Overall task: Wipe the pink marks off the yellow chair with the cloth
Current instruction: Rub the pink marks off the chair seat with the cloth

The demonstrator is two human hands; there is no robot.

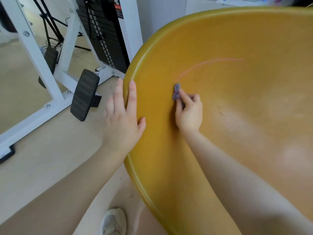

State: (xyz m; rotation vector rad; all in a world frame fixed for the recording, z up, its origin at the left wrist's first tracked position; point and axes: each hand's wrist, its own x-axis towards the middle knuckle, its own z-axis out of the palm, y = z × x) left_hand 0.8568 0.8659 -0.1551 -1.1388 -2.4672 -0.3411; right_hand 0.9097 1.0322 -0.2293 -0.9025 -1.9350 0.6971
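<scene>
The yellow chair (pixel 237 39) fills the right of the head view, its curved seat shell facing me. A thin pink mark (pixel 208 62) arcs across it from the middle up to the right. My right hand (pixel 188 112) pinches a small bunched grey-purple cloth (pixel 176 91) and presses it on the shell at the lower left end of the pink mark. My left hand (pixel 122 114) lies on the chair's left rim with straight fingers, some over the edge, thumb on the inner side.
A white-framed weight machine (pixel 64 75) with a black weight stack (pixel 105 36) and a black foot pad (pixel 84 94) stands on the pale floor to the left. My shoe (pixel 113 221) shows at the bottom, beside the chair's rim.
</scene>
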